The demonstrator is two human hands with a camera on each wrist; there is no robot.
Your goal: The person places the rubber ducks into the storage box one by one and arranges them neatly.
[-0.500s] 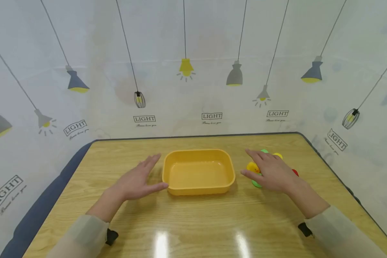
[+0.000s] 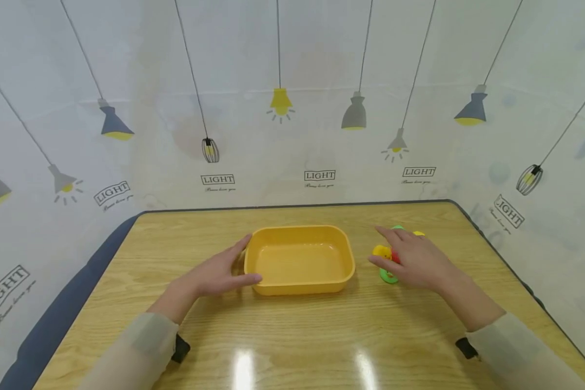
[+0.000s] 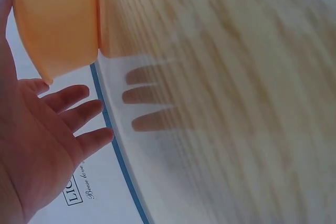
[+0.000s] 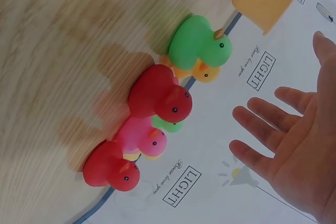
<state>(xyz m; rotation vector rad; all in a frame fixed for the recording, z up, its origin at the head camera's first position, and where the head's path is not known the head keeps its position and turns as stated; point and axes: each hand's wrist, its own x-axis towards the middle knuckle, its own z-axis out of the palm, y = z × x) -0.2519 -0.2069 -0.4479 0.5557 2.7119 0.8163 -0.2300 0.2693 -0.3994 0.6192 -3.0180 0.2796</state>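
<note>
A yellow-orange plastic basin sits in the middle of the wooden table. My left hand is at its left end, thumb over the front corner of the rim and index fingertip by the back corner. In the left wrist view, the other fingers extend loosely below the basin's rim. My right hand hovers, fingers spread, over a group of small toy ducks, partly hiding them. The right wrist view shows a green duck, a red duck, a pink duck and several others; that palm holds nothing.
The wooden table has a dark edging along its back and sides. A pale curtain printed with hanging lamps surrounds it on three sides. Light reflections shine on the table's front part.
My left hand has moved right, up to the basin's left rim. My right hand has shifted slightly right over the ducks. The basin stays in place.
</note>
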